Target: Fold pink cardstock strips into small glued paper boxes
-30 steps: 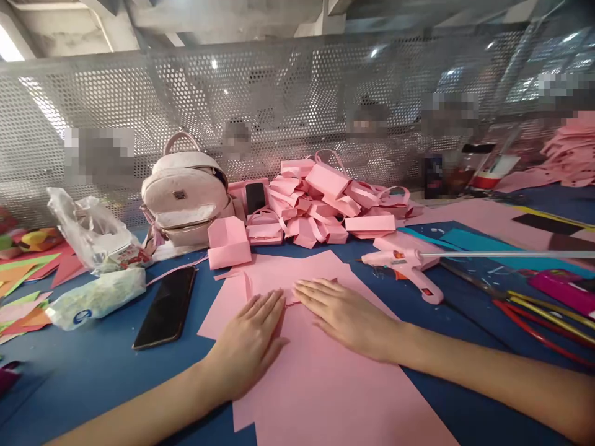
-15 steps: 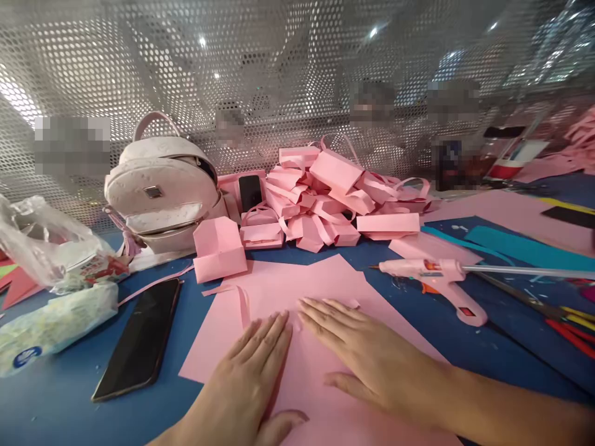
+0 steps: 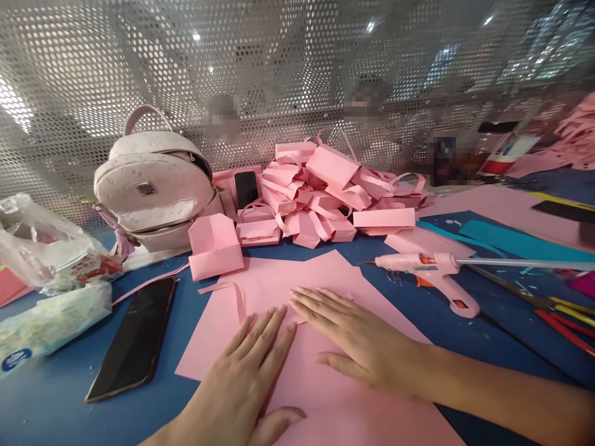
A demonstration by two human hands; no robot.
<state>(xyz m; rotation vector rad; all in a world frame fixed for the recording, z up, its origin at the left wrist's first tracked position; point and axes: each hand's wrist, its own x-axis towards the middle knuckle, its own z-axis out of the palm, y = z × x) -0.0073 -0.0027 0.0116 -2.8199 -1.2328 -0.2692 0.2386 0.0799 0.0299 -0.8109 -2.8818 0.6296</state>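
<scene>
Pink paper sheets (image 3: 372, 415) lie on the blue table in front of me. My left hand (image 3: 251, 371) rests flat on them, fingers stretched forward and thumb pointing right. To its right, my right hand (image 3: 348, 337) is spread palm down on the same paper, its fingertips pointing up and left. Neither hand holds anything. A narrow curled pink paper strip (image 3: 239, 300) lies beyond my left fingertips. Just behind the sheets sits a folded pink paper box (image 3: 216, 248) with a raised flap.
A pink glue gun (image 3: 439, 266) lies on the right, near red-handled scissors (image 3: 564, 331). At the left are a black phone (image 3: 132, 341) and a soft wipes pack (image 3: 56, 310). Behind stand a white backpack (image 3: 158, 186) and heaped pink paper boxes (image 3: 325, 192) against a perforated metal panel (image 3: 288, 56).
My right hand has slid slightly up and left on the paper. My left hand stays nearly in place, its index finger a little farther from the others. The view has shifted slightly.
</scene>
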